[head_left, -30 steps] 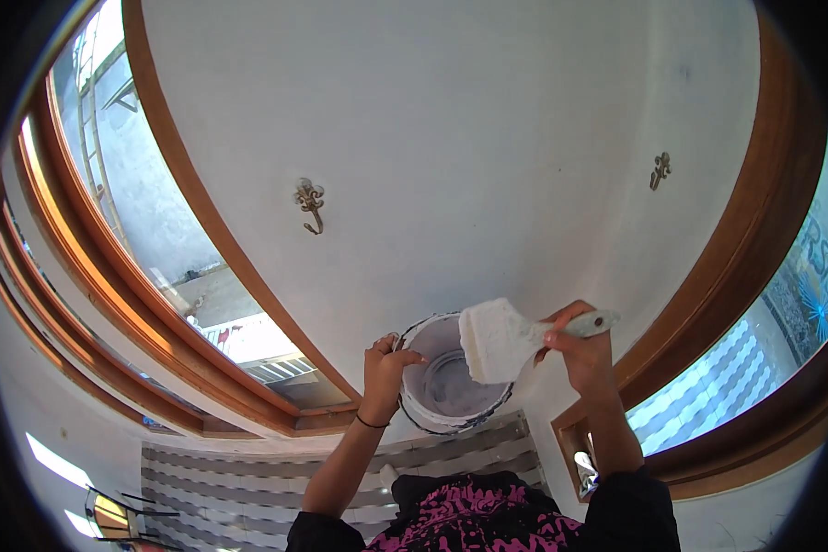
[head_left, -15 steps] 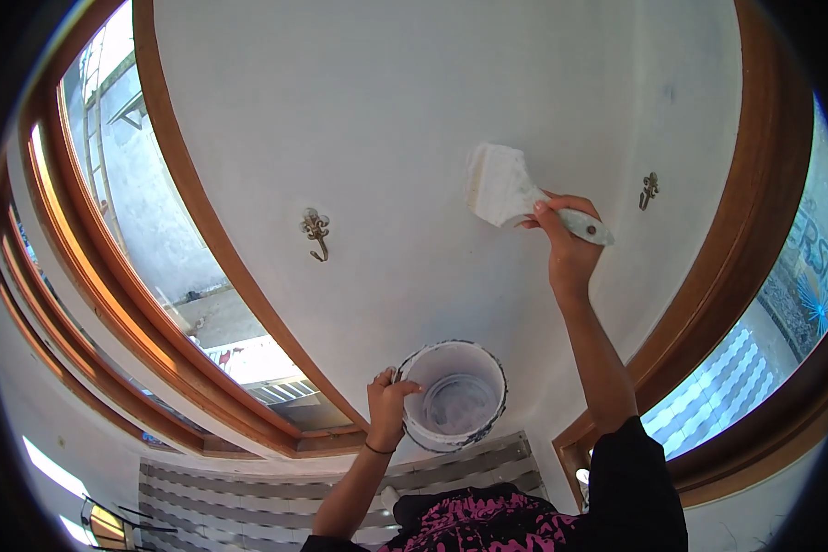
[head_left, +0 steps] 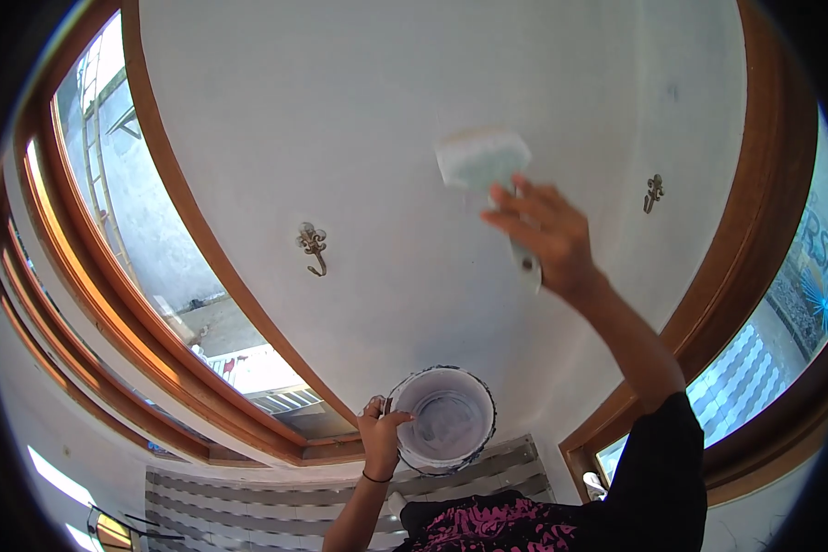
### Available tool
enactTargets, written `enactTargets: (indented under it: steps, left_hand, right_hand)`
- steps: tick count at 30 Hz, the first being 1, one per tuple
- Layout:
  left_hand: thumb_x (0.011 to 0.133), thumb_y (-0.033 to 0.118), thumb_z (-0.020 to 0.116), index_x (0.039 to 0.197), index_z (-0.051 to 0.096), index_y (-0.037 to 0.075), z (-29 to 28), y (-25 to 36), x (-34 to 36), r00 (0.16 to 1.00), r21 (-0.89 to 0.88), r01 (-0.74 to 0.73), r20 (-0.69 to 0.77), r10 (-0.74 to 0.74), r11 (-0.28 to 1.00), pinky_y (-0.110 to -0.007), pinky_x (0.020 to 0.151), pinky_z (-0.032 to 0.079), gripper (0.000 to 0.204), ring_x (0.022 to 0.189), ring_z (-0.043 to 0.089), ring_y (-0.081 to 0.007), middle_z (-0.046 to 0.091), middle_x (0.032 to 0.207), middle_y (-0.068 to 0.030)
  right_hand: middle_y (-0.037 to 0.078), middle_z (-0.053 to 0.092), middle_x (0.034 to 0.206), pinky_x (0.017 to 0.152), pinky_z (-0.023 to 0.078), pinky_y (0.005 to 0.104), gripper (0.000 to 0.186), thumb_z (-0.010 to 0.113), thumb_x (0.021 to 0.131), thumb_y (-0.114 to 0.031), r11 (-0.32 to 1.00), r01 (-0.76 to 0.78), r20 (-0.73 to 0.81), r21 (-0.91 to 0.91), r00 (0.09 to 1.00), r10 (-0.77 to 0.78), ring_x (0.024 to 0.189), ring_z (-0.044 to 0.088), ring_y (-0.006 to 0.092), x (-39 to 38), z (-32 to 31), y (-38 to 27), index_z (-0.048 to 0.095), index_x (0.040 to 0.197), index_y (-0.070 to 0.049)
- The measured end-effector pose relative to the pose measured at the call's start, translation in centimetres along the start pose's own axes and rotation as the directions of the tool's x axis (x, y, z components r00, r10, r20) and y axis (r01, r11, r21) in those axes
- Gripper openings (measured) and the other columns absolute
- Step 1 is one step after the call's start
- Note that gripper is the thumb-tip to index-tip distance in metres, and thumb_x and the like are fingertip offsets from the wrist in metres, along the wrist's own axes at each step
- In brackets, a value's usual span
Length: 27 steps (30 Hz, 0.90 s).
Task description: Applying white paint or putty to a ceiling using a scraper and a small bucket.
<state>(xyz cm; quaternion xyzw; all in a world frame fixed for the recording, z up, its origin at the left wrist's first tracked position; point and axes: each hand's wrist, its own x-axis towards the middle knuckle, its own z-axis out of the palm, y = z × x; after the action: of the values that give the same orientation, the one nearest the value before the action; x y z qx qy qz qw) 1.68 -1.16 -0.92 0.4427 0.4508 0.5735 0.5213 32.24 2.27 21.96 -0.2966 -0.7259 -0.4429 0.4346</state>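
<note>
My left hand [head_left: 380, 431] grips the rim of a white paint bucket [head_left: 444, 429], whose bottom shows a layer of pale paint and whose edge is streaked dark. My right hand [head_left: 557, 239], blurred by motion, holds a wide paintbrush [head_left: 481, 156] by its pale handle, bristle end upward against the white wall [head_left: 396, 120]; whether the bristles touch it I cannot tell. The brush is above and to the right of the bucket, between two ornate metal hooks [head_left: 312, 247] [head_left: 653, 193] fixed on the wall.
Wooden-framed windows [head_left: 175, 230] run along the left, with a bamboo ladder [head_left: 101, 184] outside. Another wooden-framed glass opening [head_left: 745, 359] is at the right. A grey-and-white tiled floor [head_left: 202, 501] lies below, and dark metal bars [head_left: 120, 520] show at the lower left.
My right hand has raised the brush from beside the bucket onto the upper wall, then swung it slightly left, turning the handle downward. My left hand and the bucket sit lower in the view.
</note>
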Motion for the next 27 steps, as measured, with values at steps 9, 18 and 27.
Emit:
enactTargets:
  steps: [9,18,27]
  left_hand:
    - [0.057,-0.004,0.072,0.063,0.035,0.005,0.4,-1.5,-0.4,0.997,0.054,0.051,0.051,-0.054,0.997,-0.029,0.061,0.033,0.038,0.068,0.037,-0.0112,0.037,0.066,0.0026]
    - [0.060,-0.006,0.064,0.066,0.044,0.005,-0.5,-3.5,-1.1,0.998,0.088,-0.026,0.055,0.021,0.996,-0.027,0.062,0.041,0.024,0.065,0.047,-0.0113,0.052,0.066,-0.0001]
    - [0.056,-0.005,0.072,0.064,0.035,0.004,-1.4,-2.6,-2.0,1.000,0.008,0.024,-0.018,-0.024,1.000,-0.027,0.063,0.034,0.039,0.069,0.037,-0.0114,0.035,0.068,0.0026]
  right_hand:
    - [0.009,0.074,0.106,0.076,0.058,0.0373,0.032,0.070,0.066,-0.004,0.979,-0.153,0.207,0.133,0.970,0.124,0.097,0.070,0.0310,-7.5,-1.2,-5.1,0.077,0.097,-0.008]
    - [0.015,0.075,0.099,0.068,0.056,0.0273,0.012,0.069,0.086,0.005,0.442,-0.651,0.305,0.618,0.716,0.628,0.078,0.068,0.0134,-2.9,-5.0,-1.4,0.072,0.098,0.004]
    - [0.010,0.075,0.091,0.065,0.055,0.0264,0.012,0.074,0.084,0.002,0.356,-0.693,0.392,0.627,0.676,0.624,0.076,0.068,0.0122,-4.2,-1.4,0.7,0.074,0.095,0.002]
